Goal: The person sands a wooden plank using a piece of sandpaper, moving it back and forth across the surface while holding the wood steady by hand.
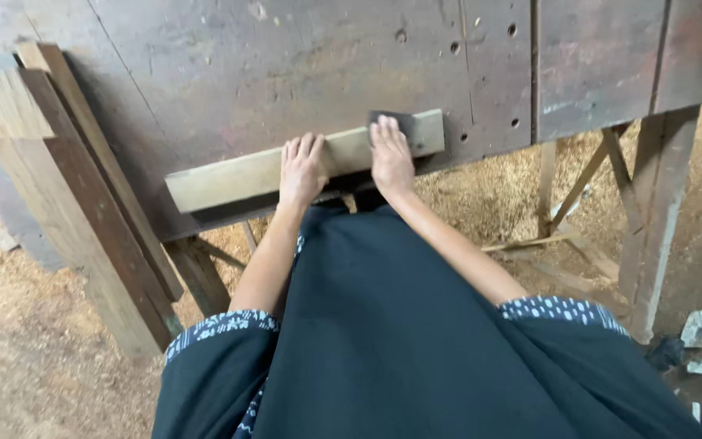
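Left hand [301, 169] flat, fingers spread, pressing down on board [237, 177], gripping nothing, likely to pin it to bench [286, 73]. Right hand [389, 156] flat too, fingers together, palm over dark sanding sheet [392, 122] near right end, pressed rather than grasped. Board pale, long, squared, lying at bench's near edge, slanted up rightward. 1 stack of planks [58, 187] leaning at left; sawdust [497, 195] below.

A dark teal-black garment [400, 341] is worn, filling the lower centre of the frame. Short sleeves are edged with blue-and-white patterned cuffs [558, 309]. Forearms and hands are left bare.
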